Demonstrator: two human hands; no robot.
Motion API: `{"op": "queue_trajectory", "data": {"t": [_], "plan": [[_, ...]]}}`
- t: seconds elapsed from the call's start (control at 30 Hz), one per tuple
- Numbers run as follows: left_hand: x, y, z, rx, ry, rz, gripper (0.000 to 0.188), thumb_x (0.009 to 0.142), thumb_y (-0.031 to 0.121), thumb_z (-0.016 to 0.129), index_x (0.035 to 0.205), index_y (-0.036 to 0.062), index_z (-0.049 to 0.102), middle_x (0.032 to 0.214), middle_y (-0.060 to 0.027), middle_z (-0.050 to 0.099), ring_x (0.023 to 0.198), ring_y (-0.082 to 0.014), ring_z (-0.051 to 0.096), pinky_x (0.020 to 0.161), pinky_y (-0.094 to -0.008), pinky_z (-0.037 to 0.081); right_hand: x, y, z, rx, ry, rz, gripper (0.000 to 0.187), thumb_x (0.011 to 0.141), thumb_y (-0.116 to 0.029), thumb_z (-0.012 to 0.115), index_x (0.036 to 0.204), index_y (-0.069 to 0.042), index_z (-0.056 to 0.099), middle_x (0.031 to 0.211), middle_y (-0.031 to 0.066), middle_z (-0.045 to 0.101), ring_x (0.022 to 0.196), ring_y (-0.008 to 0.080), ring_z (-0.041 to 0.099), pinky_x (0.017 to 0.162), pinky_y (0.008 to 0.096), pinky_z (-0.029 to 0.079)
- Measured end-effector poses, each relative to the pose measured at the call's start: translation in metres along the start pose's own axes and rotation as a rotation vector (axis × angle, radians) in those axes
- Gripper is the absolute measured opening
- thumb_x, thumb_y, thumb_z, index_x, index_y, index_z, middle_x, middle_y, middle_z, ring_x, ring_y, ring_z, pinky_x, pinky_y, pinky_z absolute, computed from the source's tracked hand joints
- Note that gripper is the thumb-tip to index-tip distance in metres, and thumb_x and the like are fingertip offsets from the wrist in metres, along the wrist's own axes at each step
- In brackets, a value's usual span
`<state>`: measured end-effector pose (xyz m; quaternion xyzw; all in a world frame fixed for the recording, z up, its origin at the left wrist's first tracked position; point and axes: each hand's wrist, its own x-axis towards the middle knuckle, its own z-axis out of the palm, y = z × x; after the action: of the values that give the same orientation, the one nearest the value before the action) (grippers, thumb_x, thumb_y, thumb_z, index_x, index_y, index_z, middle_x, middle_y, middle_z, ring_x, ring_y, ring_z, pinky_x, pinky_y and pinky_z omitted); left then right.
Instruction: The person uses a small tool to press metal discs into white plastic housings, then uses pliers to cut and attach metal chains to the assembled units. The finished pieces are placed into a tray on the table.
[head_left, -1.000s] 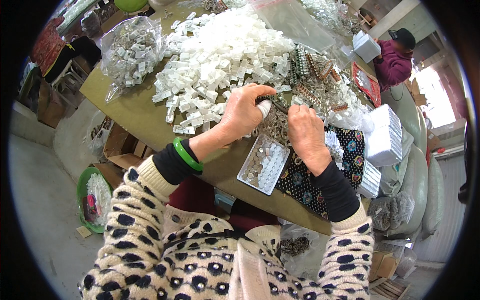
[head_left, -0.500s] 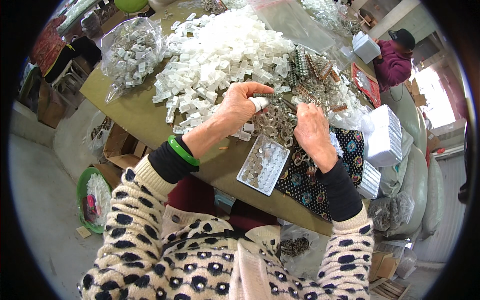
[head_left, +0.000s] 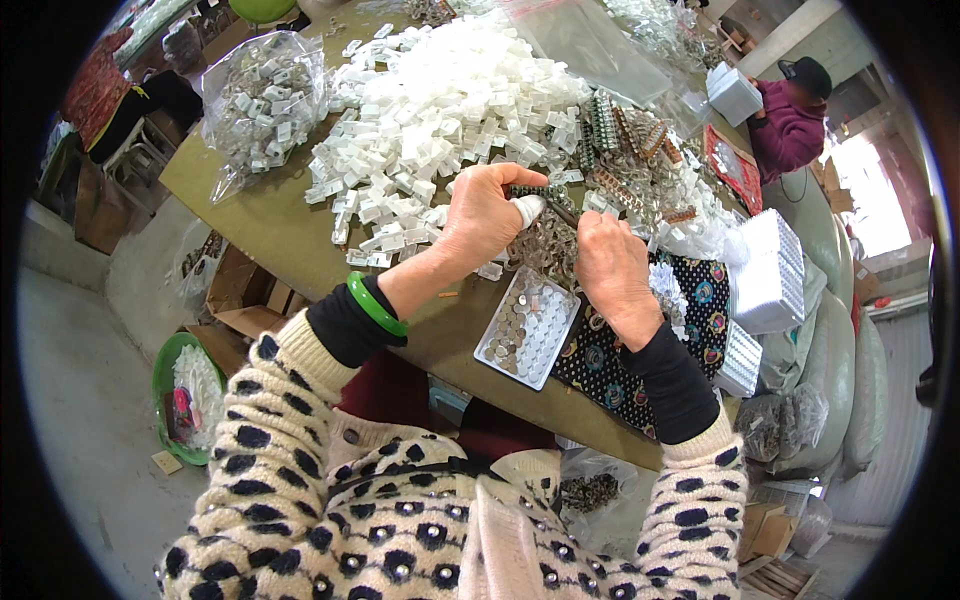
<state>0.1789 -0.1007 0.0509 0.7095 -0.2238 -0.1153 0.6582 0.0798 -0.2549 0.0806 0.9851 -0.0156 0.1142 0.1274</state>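
Note:
My left hand (head_left: pixel 484 217), its thumb wrapped in white tape, pinches a dark greenish strip of small parts (head_left: pixel 528 190) between thumb and forefinger. Closed round a slim dark tool (head_left: pixel 564 213), my right hand (head_left: pixel 612 268) points its tip at that strip; the tool's kind is hidden by the fingers. Beneath both hands lies a heap of small clear and metallic pieces (head_left: pixel 550 250). A white plastic tray (head_left: pixel 543 372) with round pockets, some holding silvery discs (head_left: pixel 512 325), is just nearer to me.
A large pile of white plastic casings (head_left: pixel 440 110) covers the table's middle. Beside it are a bag of parts (head_left: pixel 262 105) and brown and green strips (head_left: pixel 625 135). White trays (head_left: pixel 765 270) are stacked at right on patterned cloth (head_left: pixel 610 375). A co-worker (head_left: pixel 790 120) sits at far right.
My right hand has shifted slightly left, toward my left hand, and the tool with it. The left wrist has moved a little right; its pinch on the strip stays.

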Motion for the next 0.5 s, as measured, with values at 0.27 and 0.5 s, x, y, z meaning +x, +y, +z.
{"op": "queue_trajectory", "data": {"t": [0.27, 0.5], "plan": [[0.000, 0.003, 0.001, 0.046, 0.068, 0.049, 0.026, 0.084, 0.000, 0.067, 0.110, -0.0016, 0.069, 0.083, -0.0033, 0.067, 0.065, -0.0075, 0.058, 0.057, -0.0222, 0.046, 0.010, 0.002, 0.004, 0.009, -0.069, 0.087, 0.012, 0.074, -0.001, 0.065, 0.085, 0.002, 0.060, 0.085, 0.0193, 0.065, 0.083, 0.0310, 0.067, 0.068, 0.0340, 0.057], [0.001, 0.007, -0.010, -0.503, -0.152, -0.247, 0.029, 0.091, -0.001, 0.060, 0.119, 0.0002, 0.065, 0.088, -0.0084, 0.069, 0.071, -0.0117, 0.064, 0.062, -0.0242, 0.052, 0.004, 0.017, 0.005, 0.134, 0.002, 0.157, 0.018, 0.075, 0.003, 0.058, 0.092, 0.004, 0.058, 0.094, 0.0216, 0.059, 0.093, 0.0375, 0.059, 0.082, 0.0425, 0.051]]}}
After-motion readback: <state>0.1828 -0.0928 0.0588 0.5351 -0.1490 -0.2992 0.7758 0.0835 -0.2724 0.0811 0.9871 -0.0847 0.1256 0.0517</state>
